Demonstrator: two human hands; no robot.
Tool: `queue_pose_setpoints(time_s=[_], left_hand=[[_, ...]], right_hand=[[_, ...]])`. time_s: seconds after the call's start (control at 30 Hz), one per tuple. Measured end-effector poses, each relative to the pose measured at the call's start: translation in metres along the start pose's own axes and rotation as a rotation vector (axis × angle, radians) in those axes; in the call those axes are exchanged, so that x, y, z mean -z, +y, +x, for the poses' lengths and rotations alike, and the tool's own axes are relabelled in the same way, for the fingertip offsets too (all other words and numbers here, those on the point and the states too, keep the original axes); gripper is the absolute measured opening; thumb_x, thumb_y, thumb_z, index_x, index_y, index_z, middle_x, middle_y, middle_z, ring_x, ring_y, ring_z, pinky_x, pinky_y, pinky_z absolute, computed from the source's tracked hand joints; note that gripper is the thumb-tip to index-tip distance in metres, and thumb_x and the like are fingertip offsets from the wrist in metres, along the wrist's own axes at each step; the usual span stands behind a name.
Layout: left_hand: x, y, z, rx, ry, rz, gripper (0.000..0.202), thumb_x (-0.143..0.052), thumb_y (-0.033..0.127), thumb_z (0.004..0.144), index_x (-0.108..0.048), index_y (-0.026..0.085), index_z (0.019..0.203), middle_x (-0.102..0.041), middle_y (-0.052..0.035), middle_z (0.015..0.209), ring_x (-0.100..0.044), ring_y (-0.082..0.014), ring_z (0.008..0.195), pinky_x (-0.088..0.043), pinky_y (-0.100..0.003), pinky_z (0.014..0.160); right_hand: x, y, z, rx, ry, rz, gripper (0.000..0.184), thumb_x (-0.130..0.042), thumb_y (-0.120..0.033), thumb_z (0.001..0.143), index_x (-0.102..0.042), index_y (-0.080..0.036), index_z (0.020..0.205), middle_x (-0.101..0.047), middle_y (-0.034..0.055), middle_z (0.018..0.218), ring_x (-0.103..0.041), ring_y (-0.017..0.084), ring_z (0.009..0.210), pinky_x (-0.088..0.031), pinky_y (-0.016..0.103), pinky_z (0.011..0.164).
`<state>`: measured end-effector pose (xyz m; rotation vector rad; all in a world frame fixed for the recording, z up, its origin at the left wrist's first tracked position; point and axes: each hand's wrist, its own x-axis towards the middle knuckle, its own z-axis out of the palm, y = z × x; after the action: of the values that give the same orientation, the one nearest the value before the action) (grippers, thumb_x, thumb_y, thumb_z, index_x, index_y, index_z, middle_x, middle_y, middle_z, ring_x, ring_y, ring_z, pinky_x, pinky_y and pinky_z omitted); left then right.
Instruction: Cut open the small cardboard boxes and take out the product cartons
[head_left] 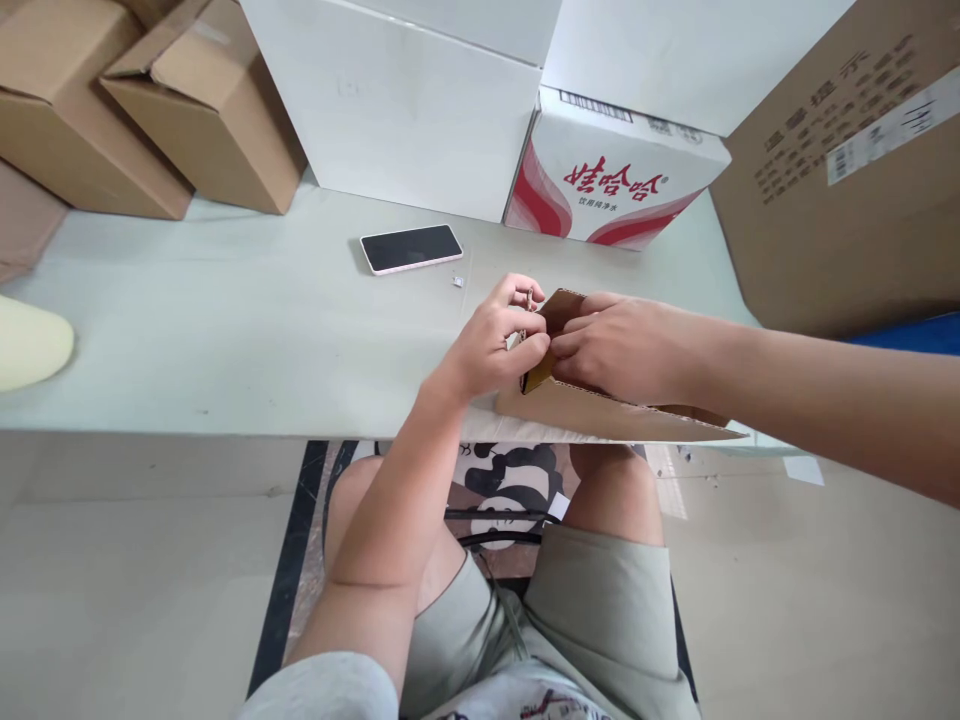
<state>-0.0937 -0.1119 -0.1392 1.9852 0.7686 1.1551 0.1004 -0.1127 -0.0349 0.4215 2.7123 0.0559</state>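
A small brown cardboard box (559,408) lies at the front edge of the table, its top open and its flaps raised. My left hand (501,338) is closed round the end flap on the box's left side, thumb and fingers on either side of the board. Reaching in from the right, my right hand (626,345) bends over the opening, its fingers closed against the inner board close to my left fingertips. The tips of the right fingers are partly hidden, and the inside of the box is mostly covered by that hand.
Behind my hands a phone (412,248) lies flat, with a tiny pale piece (457,282) near it. Large white boxes (405,110) and a red-and-white carton (611,180) stand at the back. Brown cartons (217,110) are at left, a big one (855,200) at right.
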Motion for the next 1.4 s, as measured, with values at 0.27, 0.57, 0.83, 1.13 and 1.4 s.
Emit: queue_pose_setpoints(time_s=[0.27,0.57,0.83,1.13,1.4], left_hand=[[-0.003,0.000,0.000,-0.002,0.008,-0.010,0.027,-0.050,0.029,0.092,-0.054,0.021,0.066,-0.055,-0.0125,0.118,-0.058,-0.0247,0.112,-0.052,-0.044,0.108],[-0.001,0.006,-0.002,0.014,0.004,0.000,0.030,-0.051,0.032,0.093,-0.062,0.020,0.069,-0.059,-0.0142,0.136,-0.062,-0.0272,0.120,-0.051,-0.046,0.114],[-0.004,0.011,0.001,0.039,-0.017,0.020,0.028,-0.053,0.034,0.094,-0.073,0.020,0.079,-0.058,-0.0130,0.140,-0.061,-0.0281,0.123,-0.051,-0.046,0.116],[-0.002,0.011,0.000,0.041,-0.052,0.008,0.027,-0.054,0.033,0.093,-0.073,0.019,0.078,-0.056,-0.0128,0.140,-0.061,-0.0283,0.125,-0.048,-0.045,0.119],[-0.004,0.012,0.000,0.066,-0.039,0.010,0.032,-0.051,0.036,0.096,-0.070,0.019,0.077,-0.056,-0.0139,0.142,-0.060,-0.0288,0.129,-0.047,-0.046,0.119]], right_hand=[[0.019,-0.007,-0.051,-0.144,-0.050,0.011,0.031,-0.042,-0.020,0.102,-0.068,-0.023,0.085,-0.065,0.0026,0.077,-0.052,0.015,0.066,-0.032,0.041,0.082],[-0.021,-0.009,-0.123,-0.210,0.028,-0.001,0.035,-0.034,-0.034,0.110,-0.068,-0.026,0.104,-0.076,0.0026,0.102,-0.067,0.018,0.087,-0.041,0.039,0.081],[-0.017,-0.008,-0.113,-0.155,0.109,-0.120,0.050,-0.042,-0.021,0.099,-0.055,-0.033,0.146,-0.063,0.0039,0.146,-0.063,0.023,0.126,-0.046,0.038,0.079],[-0.011,0.007,-0.092,0.037,0.006,-0.097,0.067,-0.056,-0.031,0.088,-0.049,-0.025,0.155,-0.058,0.0083,0.155,-0.052,0.028,0.141,-0.047,0.046,0.102],[-0.024,0.003,-0.082,-0.097,-0.008,-0.100,0.052,-0.033,-0.006,0.098,-0.058,-0.031,0.136,-0.063,0.0021,0.146,-0.054,0.018,0.143,-0.033,0.047,0.125]])
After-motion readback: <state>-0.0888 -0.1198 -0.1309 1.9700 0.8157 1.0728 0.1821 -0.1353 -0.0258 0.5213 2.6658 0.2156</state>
